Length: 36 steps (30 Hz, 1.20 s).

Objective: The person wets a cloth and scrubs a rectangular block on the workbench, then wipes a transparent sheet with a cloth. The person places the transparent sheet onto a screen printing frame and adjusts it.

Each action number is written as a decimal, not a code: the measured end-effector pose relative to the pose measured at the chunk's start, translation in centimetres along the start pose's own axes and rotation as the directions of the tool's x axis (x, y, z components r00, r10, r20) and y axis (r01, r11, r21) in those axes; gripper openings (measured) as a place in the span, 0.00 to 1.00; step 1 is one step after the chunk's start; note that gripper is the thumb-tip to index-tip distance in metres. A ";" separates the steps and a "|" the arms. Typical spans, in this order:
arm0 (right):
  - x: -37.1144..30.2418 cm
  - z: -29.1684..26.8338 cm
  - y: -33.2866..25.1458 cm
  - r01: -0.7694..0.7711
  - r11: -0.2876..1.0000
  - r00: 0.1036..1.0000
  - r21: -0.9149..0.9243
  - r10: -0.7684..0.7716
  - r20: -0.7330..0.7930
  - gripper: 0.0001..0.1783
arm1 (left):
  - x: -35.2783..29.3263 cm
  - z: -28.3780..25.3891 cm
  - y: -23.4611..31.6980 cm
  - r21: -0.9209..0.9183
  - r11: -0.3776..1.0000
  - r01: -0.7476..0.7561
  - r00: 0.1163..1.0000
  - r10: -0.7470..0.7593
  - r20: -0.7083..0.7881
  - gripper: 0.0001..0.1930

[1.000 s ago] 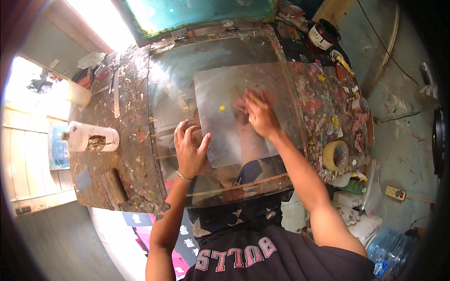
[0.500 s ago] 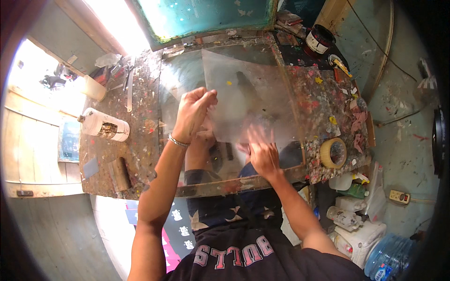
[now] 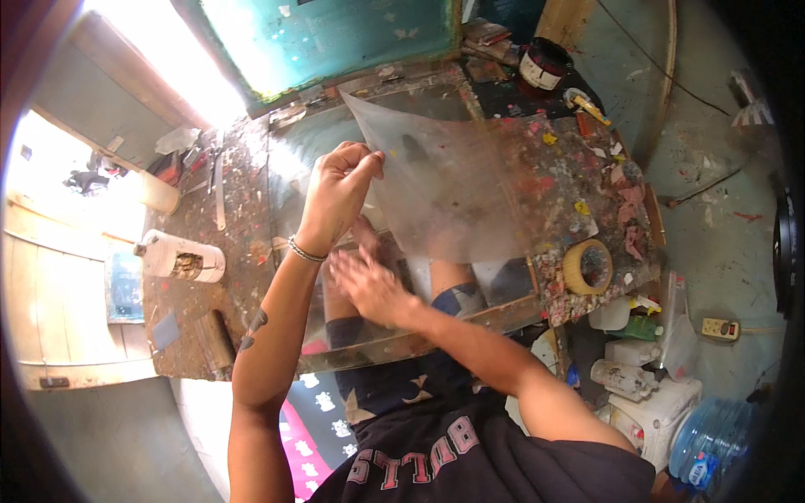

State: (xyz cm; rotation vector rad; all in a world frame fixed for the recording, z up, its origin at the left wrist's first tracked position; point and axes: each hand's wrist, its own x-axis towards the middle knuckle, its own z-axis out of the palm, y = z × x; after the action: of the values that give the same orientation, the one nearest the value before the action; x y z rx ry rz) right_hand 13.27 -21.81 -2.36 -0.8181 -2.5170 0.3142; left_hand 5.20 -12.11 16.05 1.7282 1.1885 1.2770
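Note:
Pinched in my left hand (image 3: 344, 189) is the left edge of a thin translucent plastic sheet (image 3: 453, 184), lifted so that its far left corner sticks up. The sheet spreads to the right above a glass pane (image 3: 495, 281) set in the paint-spattered table (image 3: 251, 314). My right hand (image 3: 369, 289) is slightly blurred and hovers over the near left part of the glass, below my left wrist. Its fingers are spread and hold nothing. Through the glass my legs show.
A teal screen-printing frame (image 3: 335, 38) leans up at the back. Left on the table stand a white bottle (image 3: 186, 256), a metal ruler (image 3: 220, 189) and a wooden squeegee (image 3: 215, 335). On the right lie a tape roll (image 3: 587, 267), a dark ink tub (image 3: 545, 63) and pink rags (image 3: 631, 218).
My right hand has swept left from the sheet to below my left wrist. The sheet's left edge has risen in my left hand, and the view has shifted a little.

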 end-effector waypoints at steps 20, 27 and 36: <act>-16.4 -24.9 1.5 -0.422 0.581 0.859 0.696 0.501 0.103 0.17 | -8.3 20.7 -4.1 0.504 0.832 -0.233 0.899 -0.013 0.437 0.46; -12.6 -22.2 16.0 -0.432 0.649 0.490 0.627 0.752 -0.441 0.14 | -7.5 23.5 -4.2 0.598 0.747 -0.289 0.833 -0.112 0.542 0.46; -10.9 -14.6 21.4 -0.351 0.918 0.933 -0.185 0.359 0.010 0.36 | -9.5 24.7 -4.1 0.678 0.620 -0.395 0.739 -0.223 0.635 0.45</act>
State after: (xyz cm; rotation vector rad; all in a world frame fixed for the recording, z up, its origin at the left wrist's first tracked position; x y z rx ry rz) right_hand 38.85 -10.35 -1.28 -1.3618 -2.4525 0.2235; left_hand 26.69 -19.47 1.86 2.5933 1.2620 -0.0348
